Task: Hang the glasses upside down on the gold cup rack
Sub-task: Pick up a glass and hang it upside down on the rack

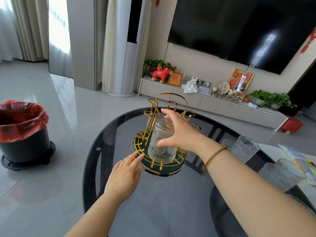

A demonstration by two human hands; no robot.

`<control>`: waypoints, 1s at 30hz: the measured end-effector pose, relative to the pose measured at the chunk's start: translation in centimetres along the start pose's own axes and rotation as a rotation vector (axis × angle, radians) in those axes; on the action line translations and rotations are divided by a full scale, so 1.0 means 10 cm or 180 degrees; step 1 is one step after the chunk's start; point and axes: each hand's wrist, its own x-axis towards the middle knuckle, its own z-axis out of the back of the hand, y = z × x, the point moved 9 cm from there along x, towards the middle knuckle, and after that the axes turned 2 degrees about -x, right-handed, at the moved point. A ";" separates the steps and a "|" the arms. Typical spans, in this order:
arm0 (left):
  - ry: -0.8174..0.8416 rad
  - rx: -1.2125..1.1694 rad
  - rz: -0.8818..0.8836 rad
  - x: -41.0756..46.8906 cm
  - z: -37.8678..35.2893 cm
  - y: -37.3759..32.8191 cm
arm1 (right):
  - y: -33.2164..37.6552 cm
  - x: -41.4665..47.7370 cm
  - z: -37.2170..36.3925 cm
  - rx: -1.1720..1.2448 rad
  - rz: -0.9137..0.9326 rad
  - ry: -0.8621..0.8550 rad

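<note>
The clear ribbed glass tumbler (pixel 161 142) stands mouth-down over a peg of the gold wire cup rack (pixel 160 134), its rim at the rack's dark green round base. The right hand (pixel 177 132) spans it with a wide grip, thumb low on the wall and fingers over the upturned bottom; whether they press the glass or merely hover I cannot tell. The left hand (pixel 124 171), fingers outstretched and holding nothing, touches the base's gold rim, seemingly steadying it. The rack sits on the dark round glass table (pixel 153 202).

This looks like the seating of the first glass. At the table's right edge wait four more ribbed glass tumblers (pixel 266 161), upright. The next move calls for the right hand to let go cleanly, fetch one, invert it, and find a free peg. Beyond on the floor stands a black bin with a red liner (pixel 24 132).
</note>
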 end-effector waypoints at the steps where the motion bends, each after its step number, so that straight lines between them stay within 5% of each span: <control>1: 0.0005 0.0009 -0.0003 0.00 0.00 0.00 | 0.00 -0.02 0.00 0.0046 0.0026 -0.0103; 23: -0.0036 -0.0039 0.0056 0.00 0.04 -0.02 | -0.03 -0.11 0.08 0.0178 0.0048 -0.0223; 30: -0.0534 -0.0109 -0.0196 -0.15 0.20 -0.20 | -0.08 -0.63 0.53 -0.0076 0.0327 -0.0529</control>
